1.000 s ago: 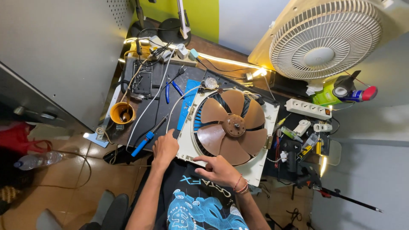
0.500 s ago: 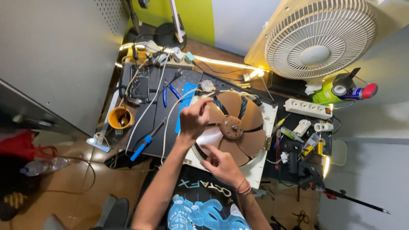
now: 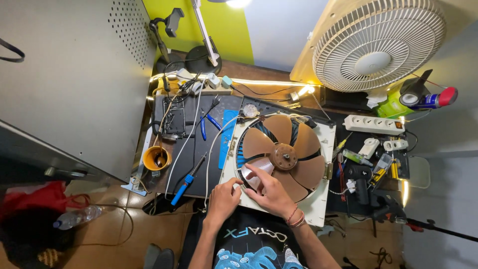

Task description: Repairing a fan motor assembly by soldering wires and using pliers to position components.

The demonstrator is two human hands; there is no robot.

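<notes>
Brown plastic blades, five of them, spread from a round hub on the fan [image 3: 284,157], which lies flat in its square white frame [image 3: 318,209] on the dark bench [image 3: 199,149], right in front of me. Blue shows through the gaps between the blades on the near left side. One blade, the one nearest me, catches the light and looks pale and glossy.

I see my right hand [image 3: 269,194] resting on that pale blade, fingers bent and pressing down on it; I cannot tell whether they grip its edge. My left hand [image 3: 224,197] sits just beside it at the frame's near left rim, fingers curled, touching the frame, with nothing clearly held.

Left of the fan, an orange cup [image 3: 156,158] stands at the bench edge with some small dark thing inside that I cannot make out. A blue-handled screwdriver [image 3: 186,182] lies between the cup and the frame. A white power strip [image 3: 373,124] sits to the right, and a white fan [image 3: 378,45] stands behind it.
</notes>
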